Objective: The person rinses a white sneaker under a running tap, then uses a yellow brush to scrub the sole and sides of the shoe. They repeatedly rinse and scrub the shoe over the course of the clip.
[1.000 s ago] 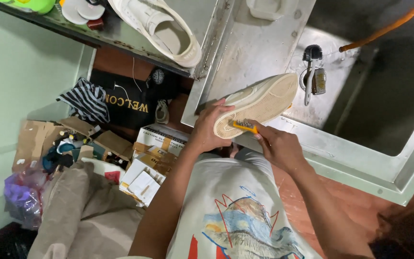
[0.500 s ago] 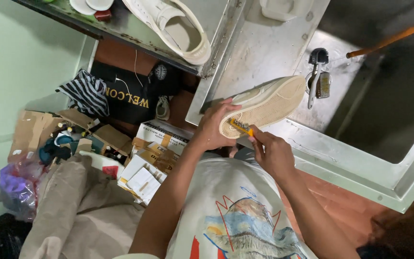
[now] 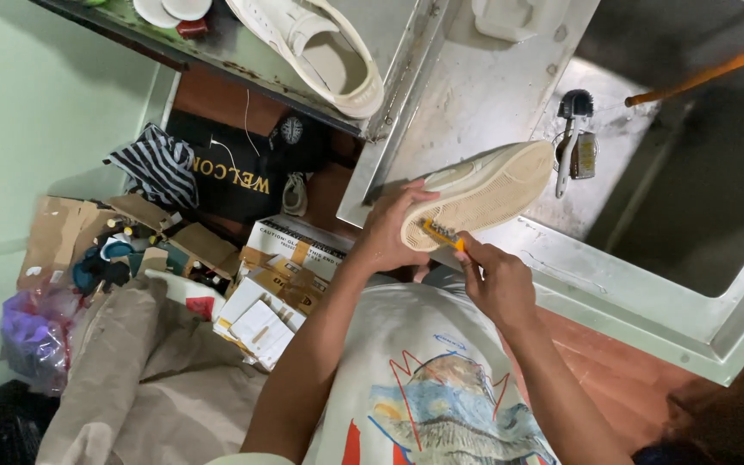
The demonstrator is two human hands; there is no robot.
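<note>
Left hand (image 3: 389, 228) grips my cream shoe (image 3: 484, 194) at the heel end, sole turned up, tilted over the front edge of the steel sink (image 3: 647, 284). With my right hand (image 3: 497, 275) I pinch a small yellow brush (image 3: 443, 233), its bristles touching the sole near the heel. Its mate, the other cream shoe (image 3: 312, 47), lies on the dark counter (image 3: 217, 52) above.

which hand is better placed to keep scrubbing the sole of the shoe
Right. The right hand holds the yellow brush against the cream shoe's sole, while the left hand grips the shoe's heel end to steady it.
</note>
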